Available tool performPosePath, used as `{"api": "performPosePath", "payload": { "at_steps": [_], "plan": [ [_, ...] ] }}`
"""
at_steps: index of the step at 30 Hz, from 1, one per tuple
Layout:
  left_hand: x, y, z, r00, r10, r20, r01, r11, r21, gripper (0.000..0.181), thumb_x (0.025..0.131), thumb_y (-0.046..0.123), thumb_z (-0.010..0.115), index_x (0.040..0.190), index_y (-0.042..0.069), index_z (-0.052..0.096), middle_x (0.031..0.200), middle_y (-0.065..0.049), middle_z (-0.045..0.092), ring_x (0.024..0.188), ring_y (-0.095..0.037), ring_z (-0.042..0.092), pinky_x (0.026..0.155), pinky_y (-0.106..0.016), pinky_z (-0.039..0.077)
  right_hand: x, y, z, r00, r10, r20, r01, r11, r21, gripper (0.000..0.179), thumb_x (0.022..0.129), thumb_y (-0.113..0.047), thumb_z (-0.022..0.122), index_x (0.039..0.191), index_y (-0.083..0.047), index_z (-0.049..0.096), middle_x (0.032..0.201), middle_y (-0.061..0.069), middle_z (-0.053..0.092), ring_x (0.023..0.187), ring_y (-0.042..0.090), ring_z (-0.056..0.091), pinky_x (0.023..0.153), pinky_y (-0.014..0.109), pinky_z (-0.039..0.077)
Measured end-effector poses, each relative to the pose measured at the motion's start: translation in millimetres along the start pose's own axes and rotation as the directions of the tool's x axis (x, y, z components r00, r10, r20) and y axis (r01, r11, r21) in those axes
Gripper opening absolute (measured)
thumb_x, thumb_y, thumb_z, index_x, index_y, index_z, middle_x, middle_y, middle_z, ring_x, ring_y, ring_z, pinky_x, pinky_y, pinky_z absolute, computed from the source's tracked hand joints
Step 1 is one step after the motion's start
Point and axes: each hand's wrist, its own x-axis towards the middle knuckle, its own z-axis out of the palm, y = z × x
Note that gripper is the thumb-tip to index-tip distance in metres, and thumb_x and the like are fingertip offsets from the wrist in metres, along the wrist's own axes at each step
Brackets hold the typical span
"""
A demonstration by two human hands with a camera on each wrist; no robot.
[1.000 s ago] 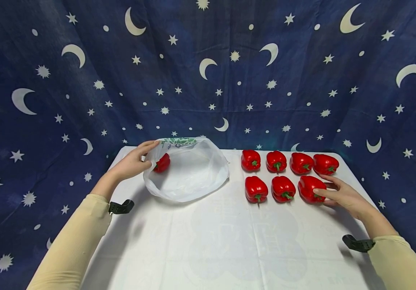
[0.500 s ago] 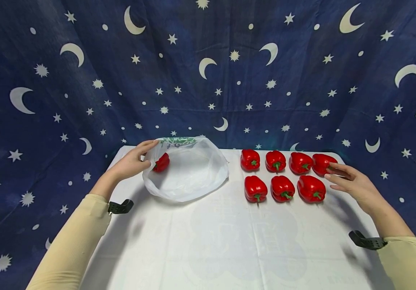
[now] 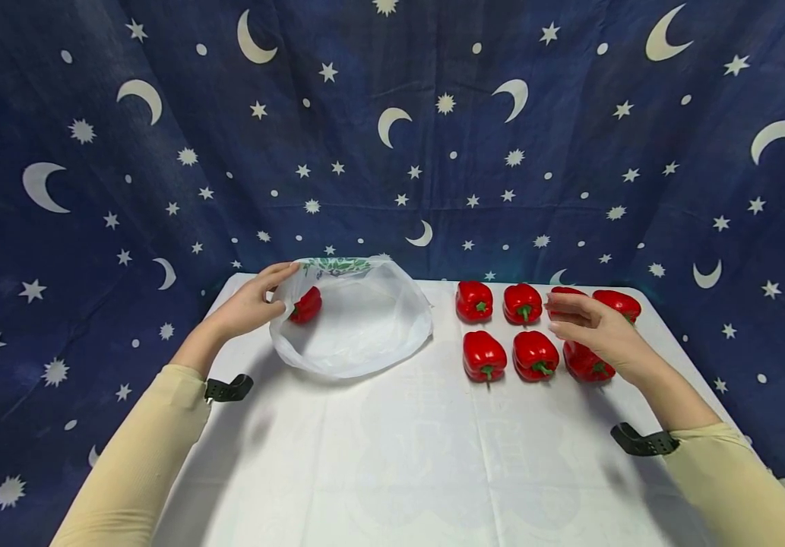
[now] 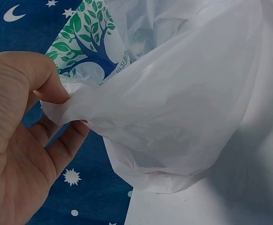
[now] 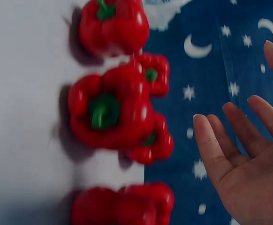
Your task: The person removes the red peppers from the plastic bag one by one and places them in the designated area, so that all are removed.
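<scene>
My left hand (image 3: 250, 308) pinches the rim of a white plastic bag (image 3: 354, 365), whose mouth stands wide. In the left wrist view, the bag's green-and-blue tree print (image 4: 92, 40) shows beside the thumb. A red bell pepper (image 3: 308, 305) is visible inside the bag, near its left side. My right hand (image 3: 604, 334) hovers with spread fingers and holds nothing. It partly covers the right front bell pepper (image 3: 587, 365) and a back-row pepper. In the right wrist view, a bell pepper (image 5: 110, 110) with a green stem lies beside the hand.
Several bell peppers stand in two rows right of the bag, including a back-left pepper (image 3: 474, 301) and a front-left pepper (image 3: 484, 355). A white cloth (image 3: 392, 463) covers the table. Behind hangs a blue star-and-moon curtain (image 3: 351, 99).
My right hand leaves the right front pepper, shifts right near the back-right one, then swings left over the rows. My left hand stays on the bag rim.
</scene>
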Motion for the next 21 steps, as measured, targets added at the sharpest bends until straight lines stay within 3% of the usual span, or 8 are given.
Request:
{"api": "performPosePath", "payload": {
  "at_steps": [5, 10, 15, 21],
  "plan": [
    [0.6, -1.1, 0.1, 1.0, -0.003, -0.004, 0.003, 1.0, 0.003, 0.075, 0.096, 0.003, 0.051, 0.164, 0.022, 0.027, 0.167, -0.005, 0.02, 0.14, -0.037, 0.037, 0.109, -0.059, 0.038, 10.6, -16.0, 19.8, 0.996, -0.065, 0.055, 0.065, 0.998, 0.003, 0.071, 0.095, -0.035, 0.073, 0.153, -0.008, 0.044, 0.152, 0.014, 0.048, 0.131, 0.035, 0.05, 0.091, 0.024, 0.05],
    [1.0, -1.3, 0.7, 1.0, 0.0, -0.005, 0.0, 1.0, -0.003, 0.075, 0.096, 0.003, 0.051, 0.164, 0.023, 0.027, 0.167, -0.005, 0.02, 0.14, -0.038, 0.037, 0.109, -0.06, 0.037, 21.8, -21.1, 36.7, 0.99, -0.091, 0.105, 0.088, 0.996, 0.03, 0.07, 0.093, -0.034, 0.076, 0.152, -0.01, 0.047, 0.15, 0.013, 0.05, 0.132, 0.034, 0.051, 0.096, 0.04, 0.052],
    [1.1, -1.1, 0.9, 1.0, 0.001, -0.011, -0.001, 1.0, -0.003, 0.075, 0.096, 0.003, 0.051, 0.164, 0.023, 0.027, 0.167, -0.006, 0.021, 0.14, -0.039, 0.037, 0.109, -0.06, 0.037, 32.5, -25.7, 56.3, 0.982, -0.092, 0.164, 0.085, 0.995, 0.047, 0.069, 0.092, -0.034, 0.076, 0.152, -0.014, 0.048, 0.152, 0.011, 0.049, 0.136, 0.035, 0.048, 0.102, 0.053, 0.047],
    [1.4, -1.4, 1.7, 1.0, -0.006, -0.017, 0.006, 1.0, -0.007, 0.076, 0.095, 0.002, 0.051, 0.164, 0.023, 0.027, 0.167, -0.004, 0.022, 0.14, -0.038, 0.038, 0.108, -0.06, 0.038, 48.2, -38.5, 84.9, 0.97, -0.121, 0.212, 0.114, 0.992, 0.047, 0.069, 0.09, -0.031, 0.078, 0.152, -0.017, 0.05, 0.152, 0.01, 0.05, 0.139, 0.035, 0.046, 0.103, 0.055, 0.045]
  ]
}}
